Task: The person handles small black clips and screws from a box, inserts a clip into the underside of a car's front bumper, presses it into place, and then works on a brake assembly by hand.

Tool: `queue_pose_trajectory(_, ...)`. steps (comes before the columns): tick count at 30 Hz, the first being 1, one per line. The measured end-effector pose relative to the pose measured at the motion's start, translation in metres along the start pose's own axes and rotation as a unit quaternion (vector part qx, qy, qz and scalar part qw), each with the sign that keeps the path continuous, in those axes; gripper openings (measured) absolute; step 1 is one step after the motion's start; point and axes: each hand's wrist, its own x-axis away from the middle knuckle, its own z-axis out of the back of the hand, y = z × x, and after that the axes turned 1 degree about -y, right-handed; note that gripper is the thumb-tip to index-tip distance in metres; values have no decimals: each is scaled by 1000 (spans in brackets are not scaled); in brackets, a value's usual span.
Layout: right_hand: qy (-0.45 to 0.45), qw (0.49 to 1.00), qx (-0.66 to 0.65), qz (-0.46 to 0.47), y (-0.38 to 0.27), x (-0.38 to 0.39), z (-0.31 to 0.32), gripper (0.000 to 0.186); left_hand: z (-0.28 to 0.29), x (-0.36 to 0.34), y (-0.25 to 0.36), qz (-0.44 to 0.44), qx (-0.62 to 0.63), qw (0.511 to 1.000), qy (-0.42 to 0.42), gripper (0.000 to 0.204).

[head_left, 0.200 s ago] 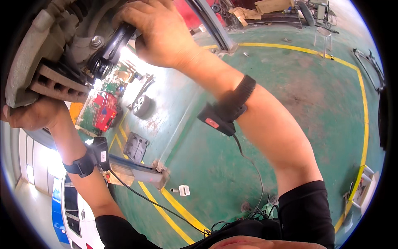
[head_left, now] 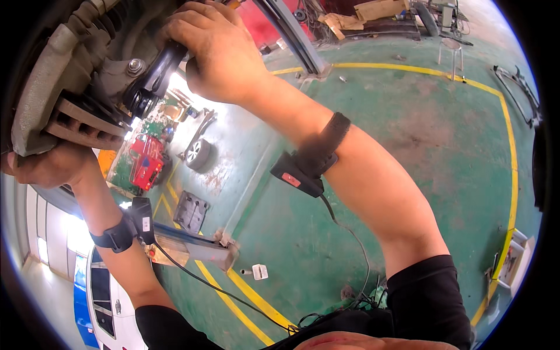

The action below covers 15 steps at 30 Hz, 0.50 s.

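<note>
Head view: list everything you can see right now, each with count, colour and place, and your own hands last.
Brake assembly: one, grey-brown metal, upper left, overhead.
Black arm: one, black, beside the brake assembly, under the right hand.
Bolt: one, silver, left of the black arm.
Floor: green, with yellow lines.
Red machine: one, red, on the floor at left.
Wheel: one, black tyre, right of the red machine.
Lift arm: one, grey metal, lower left.
Wrist bands: two, black, one on each forearm, each with a cable.
Left hand: pressed under the brake assembly.
Right hand: wrapped around the black arm.
</note>
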Motion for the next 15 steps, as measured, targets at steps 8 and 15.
queue_pose_trajectory(8,-13,1000,-5,-21,-6,-1,4,42,1,-2,4,-18,-17,1000,1,75)
queue_pose_trajectory(15,-24,1000,4,-20,-4,-1,3,42,3,-5,4,-33,-37,999,-3,72)
